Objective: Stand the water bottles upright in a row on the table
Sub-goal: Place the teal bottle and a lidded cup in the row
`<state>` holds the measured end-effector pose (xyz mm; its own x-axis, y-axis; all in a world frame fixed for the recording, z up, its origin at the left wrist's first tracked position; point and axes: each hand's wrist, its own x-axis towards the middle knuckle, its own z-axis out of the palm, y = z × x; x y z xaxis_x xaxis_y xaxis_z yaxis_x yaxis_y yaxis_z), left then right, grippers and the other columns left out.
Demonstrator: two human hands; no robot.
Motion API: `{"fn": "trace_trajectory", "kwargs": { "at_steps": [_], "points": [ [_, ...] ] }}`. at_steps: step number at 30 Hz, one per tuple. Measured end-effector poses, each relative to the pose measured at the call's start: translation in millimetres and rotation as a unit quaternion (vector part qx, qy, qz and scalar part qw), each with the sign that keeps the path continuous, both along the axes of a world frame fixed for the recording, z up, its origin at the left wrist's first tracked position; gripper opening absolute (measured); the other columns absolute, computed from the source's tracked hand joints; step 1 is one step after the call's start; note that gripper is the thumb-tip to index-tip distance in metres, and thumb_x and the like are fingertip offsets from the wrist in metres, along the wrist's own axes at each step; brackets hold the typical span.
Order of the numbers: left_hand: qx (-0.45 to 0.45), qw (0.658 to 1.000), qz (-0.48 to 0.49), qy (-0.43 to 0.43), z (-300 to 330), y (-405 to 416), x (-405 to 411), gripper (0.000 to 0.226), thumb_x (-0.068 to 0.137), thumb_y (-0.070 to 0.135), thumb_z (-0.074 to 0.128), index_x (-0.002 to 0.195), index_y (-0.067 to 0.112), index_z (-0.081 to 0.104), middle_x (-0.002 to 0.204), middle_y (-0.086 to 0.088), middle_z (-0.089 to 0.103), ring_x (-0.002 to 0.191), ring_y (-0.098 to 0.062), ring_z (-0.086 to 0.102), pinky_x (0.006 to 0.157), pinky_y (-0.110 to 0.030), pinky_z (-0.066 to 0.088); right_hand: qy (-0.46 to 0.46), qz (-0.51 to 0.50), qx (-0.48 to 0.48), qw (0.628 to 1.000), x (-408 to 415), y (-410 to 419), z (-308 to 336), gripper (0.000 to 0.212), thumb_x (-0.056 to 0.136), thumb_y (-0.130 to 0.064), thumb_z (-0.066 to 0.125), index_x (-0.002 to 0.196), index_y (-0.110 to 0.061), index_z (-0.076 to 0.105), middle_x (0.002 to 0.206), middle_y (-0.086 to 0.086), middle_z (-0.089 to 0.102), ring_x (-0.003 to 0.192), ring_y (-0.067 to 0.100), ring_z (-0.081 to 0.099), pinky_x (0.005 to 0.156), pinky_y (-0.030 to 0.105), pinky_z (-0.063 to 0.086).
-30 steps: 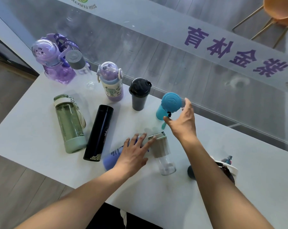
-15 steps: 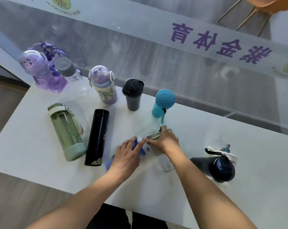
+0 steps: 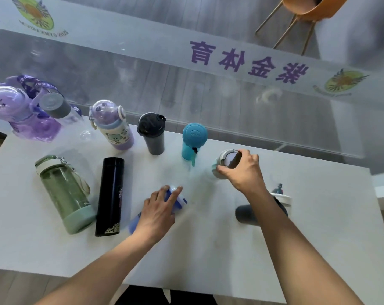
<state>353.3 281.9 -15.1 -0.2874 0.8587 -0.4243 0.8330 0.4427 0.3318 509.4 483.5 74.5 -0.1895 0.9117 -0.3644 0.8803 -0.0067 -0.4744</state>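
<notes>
At the right end of the upright row on the white table point(image 3: 318, 227), your right hand point(image 3: 241, 172) grips the grey-lidded clear bottle point(image 3: 227, 160) beside the teal bottle point(image 3: 192, 139); your left hand point(image 3: 158, 210) rests curled over the lying blue bottle point(image 3: 177, 200), likely next to stand.
</notes>
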Motion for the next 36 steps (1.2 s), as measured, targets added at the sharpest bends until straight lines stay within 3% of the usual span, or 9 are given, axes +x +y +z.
{"fn": "trace_trajectory", "kwargs": {
  "at_steps": [3,7,23,28,32,36],
  "points": [
    [-0.005,1.0,-0.004,0.003,0,2,1,0.082,0.088,0.02,0.056,0.154,0.04,0.012,0.157,-0.002,0.022,0.134,-0.028,0.034,0.104,-0.037,0.033,0.022,0.0,0.017,1.0,-4,12,0,0.081,0.072,-0.045,0.085,0.138,-0.021,0.045,0.129,0.007,0.045,0.107,0.021,0.053,0.091,0.024,0.038],
    [-0.002,1.0,0.0,0.001,-2,3,2,0.081,0.088,0.019,0.056,0.154,0.04,0.014,0.158,-0.001,0.022,0.134,-0.028,0.034,0.104,-0.037,0.032,0.024,0.014,0.048,0.998,-8,21,-7,0.082,0.071,-0.041,0.087,0.139,-0.021,0.045,0.127,0.006,0.044,0.115,0.026,0.056,0.098,0.032,0.046],
    [0.023,1.0,0.009,-0.006,-4,0,3,0.081,0.087,0.016,0.057,0.153,0.039,0.017,0.157,0.0,0.023,0.131,-0.028,0.037,0.103,-0.036,0.035,0.047,0.003,0.067,0.997,-13,35,-17,0.086,0.071,-0.041,0.088,0.141,-0.02,0.044,0.13,0.008,0.044,0.12,0.028,0.053,0.102,0.034,0.046],
    [0.022,0.999,0.034,-0.025,-2,0,0,0.087,0.085,0.018,0.06,0.155,0.038,0.012,0.155,-0.007,0.026,0.128,-0.03,0.04,0.105,-0.036,0.039,0.025,-0.002,0.09,0.996,-7,27,-8,0.103,0.072,-0.056,0.081,0.153,-0.023,0.026,0.143,0.011,0.041,0.131,0.032,0.044,0.111,0.041,0.04],
    [0.032,0.998,0.032,-0.048,0,-1,-6,0.089,0.085,0.02,0.063,0.156,0.031,0.011,0.144,-0.006,0.04,0.118,-0.027,0.045,0.099,-0.034,0.043,0.06,-0.004,0.207,0.976,4,-3,3,0.086,0.08,-0.045,0.077,0.149,-0.016,0.036,0.134,0.014,0.047,0.12,0.032,0.05,0.106,0.037,0.038],
    [0.085,0.993,0.026,-0.079,7,-2,-3,0.092,0.085,0.023,0.068,0.157,0.028,0.012,0.143,-0.005,0.043,0.119,-0.026,0.047,0.099,-0.036,0.045,0.127,0.031,0.122,0.984,4,-55,4,0.071,0.087,-0.027,0.071,0.148,-0.024,0.036,0.128,0.008,0.045,0.109,0.023,0.057,0.101,0.035,0.047]
  ]
}}
